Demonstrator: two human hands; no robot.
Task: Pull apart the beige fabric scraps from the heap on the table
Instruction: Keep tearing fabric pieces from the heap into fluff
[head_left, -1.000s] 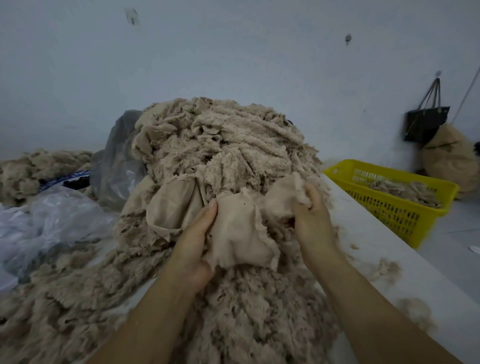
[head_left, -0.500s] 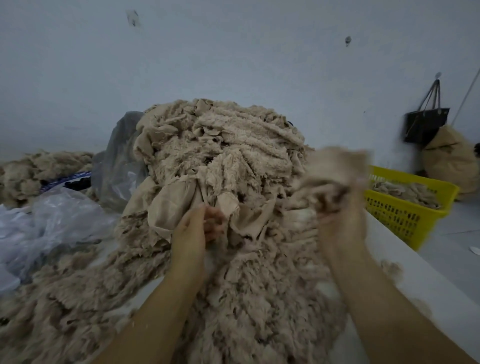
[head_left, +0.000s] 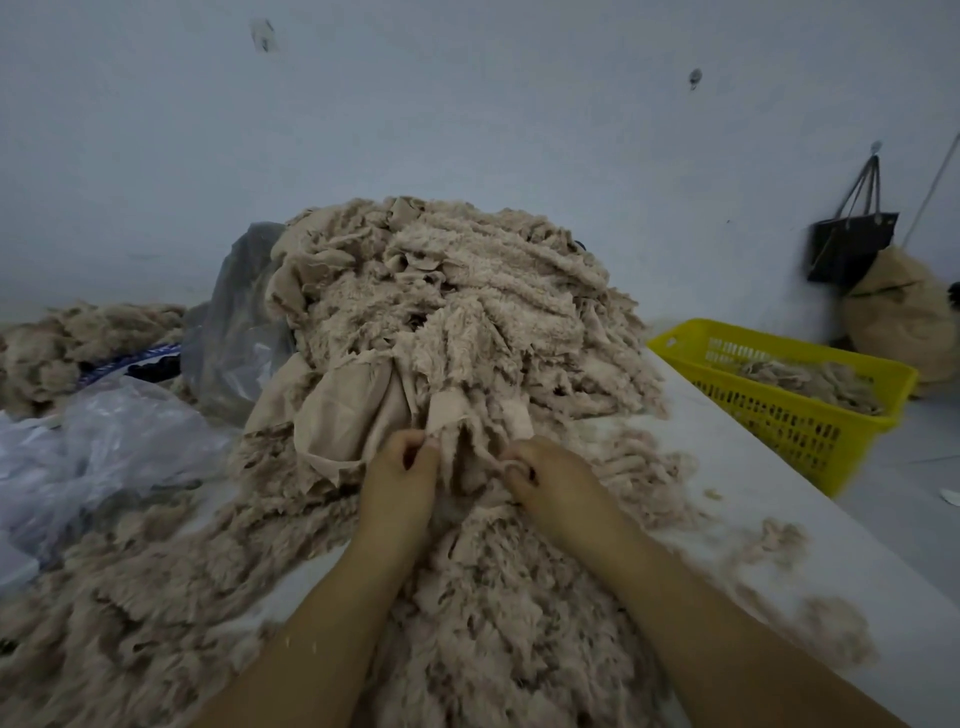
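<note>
A tall heap of beige fabric scraps (head_left: 457, 312) fills the middle of the white table (head_left: 753, 483); fluffy strips spill down toward me. At the heap's front foot, my left hand (head_left: 400, 478) pinches the left edge of a beige scrap (head_left: 457, 415) that hangs from the heap. My right hand (head_left: 545, 475) pinches the same scrap's right edge. Both hands sit close together, fingers curled on the cloth. A smooth beige cloth piece (head_left: 343, 415) lies just left of my left hand.
A yellow slotted basket (head_left: 779, 410) holding some scraps stands beyond the table's right edge. Clear plastic bags (head_left: 104, 447) lie at the left, with another scrap pile (head_left: 78, 343) behind. Loose tufts (head_left: 779, 535) dot the table's right side. A black bag (head_left: 852, 249) hangs on the wall.
My right hand, which had swung a torn scrap up and right toward the basket, is back at the heap without it. Both hands now pinch another scrap at the heap's front.
</note>
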